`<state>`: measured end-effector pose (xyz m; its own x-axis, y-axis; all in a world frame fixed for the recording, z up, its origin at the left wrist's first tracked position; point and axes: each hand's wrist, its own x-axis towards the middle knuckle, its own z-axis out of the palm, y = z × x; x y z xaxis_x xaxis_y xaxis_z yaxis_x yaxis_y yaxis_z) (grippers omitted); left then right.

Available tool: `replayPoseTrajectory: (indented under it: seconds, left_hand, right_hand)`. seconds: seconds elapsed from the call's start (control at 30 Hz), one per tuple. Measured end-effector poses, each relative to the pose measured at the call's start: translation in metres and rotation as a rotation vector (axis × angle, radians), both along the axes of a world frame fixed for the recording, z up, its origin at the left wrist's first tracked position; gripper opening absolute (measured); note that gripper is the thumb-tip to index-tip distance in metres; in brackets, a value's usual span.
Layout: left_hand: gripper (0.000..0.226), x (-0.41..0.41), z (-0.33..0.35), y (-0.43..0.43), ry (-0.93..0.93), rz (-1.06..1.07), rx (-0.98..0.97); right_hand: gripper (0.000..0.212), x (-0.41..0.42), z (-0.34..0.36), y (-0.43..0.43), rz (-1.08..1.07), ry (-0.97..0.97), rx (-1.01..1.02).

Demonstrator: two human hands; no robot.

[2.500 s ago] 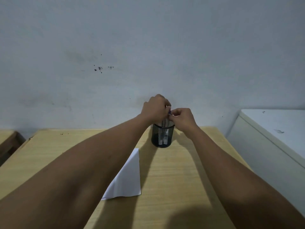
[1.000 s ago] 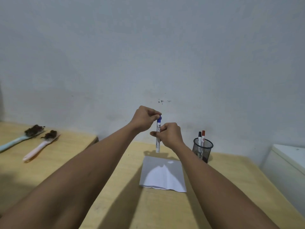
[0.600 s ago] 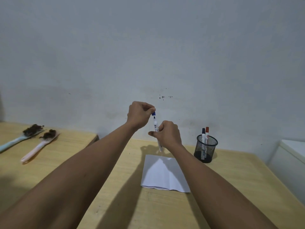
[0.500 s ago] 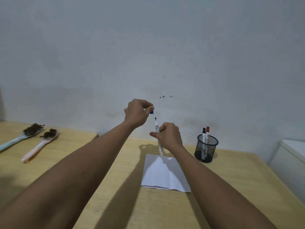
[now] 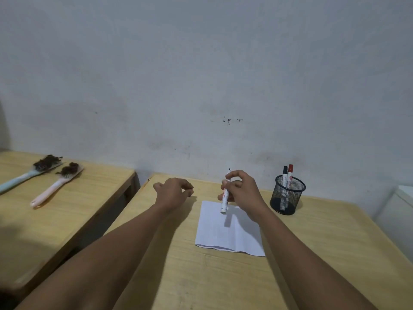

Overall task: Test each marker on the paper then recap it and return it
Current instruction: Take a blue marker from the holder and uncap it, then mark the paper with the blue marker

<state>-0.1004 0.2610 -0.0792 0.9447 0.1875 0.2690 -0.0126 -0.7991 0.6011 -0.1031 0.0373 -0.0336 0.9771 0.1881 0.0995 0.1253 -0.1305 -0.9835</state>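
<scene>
My right hand (image 5: 243, 193) grips an uncapped white marker (image 5: 224, 203) just above the far edge of the folded white paper (image 5: 230, 233). The marker's dark tip points up and its butt end points down at the paper. My left hand (image 5: 173, 193) hovers low over the desk left of the paper, fingers curled; a dark bit at the fingertips looks like the blue cap (image 5: 190, 192), mostly hidden. A black mesh cup (image 5: 287, 198) to the right of the paper holds a black-capped marker (image 5: 285, 173) and a red-capped marker (image 5: 290, 172).
The wooden desk (image 5: 223, 276) stands against a grey wall. A second desk (image 5: 67, 209) on the left carries two long-handled brushes (image 5: 55, 182). A white cabinet (image 5: 400, 209) stands at the right edge.
My left hand pulled the blue cap off the marker and dropped down and left toward the desk. My right hand lowered the marker over the paper.
</scene>
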Motion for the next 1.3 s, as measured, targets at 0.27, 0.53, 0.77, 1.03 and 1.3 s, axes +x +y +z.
replayPoseTrajectory:
  seconds: [0.27, 0.53, 0.77, 1.03, 1.3]
  left_hand:
    - [0.015, 0.007, -0.021, 0.007, 0.036, 0.006, 0.034]
    - [0.048, -0.02, -0.029, -0.003, -0.2, 0.072, 0.267]
    - [0.067, -0.052, -0.026, -0.027, 0.014, -0.326, 0.485]
    - [0.078, -0.047, -0.038, -0.02, 0.164, -0.388, 0.507]
    - [0.094, -0.039, -0.041, -0.018, 0.387, -0.423, 0.498]
  right_hand:
    - [0.027, 0.008, -0.01, -0.001, 0.079, 0.159, 0.251]
    - [0.022, 0.019, -0.03, 0.016, 0.033, 0.062, 0.097]
    - [0.021, 0.036, -0.049, 0.032, 0.001, -0.077, -0.063]
    - [0.016, 0.05, -0.077, 0.034, -0.057, -0.032, -0.035]
    - [0.02, 0.06, -0.091, 0.035, -0.057, -0.152, -0.202]
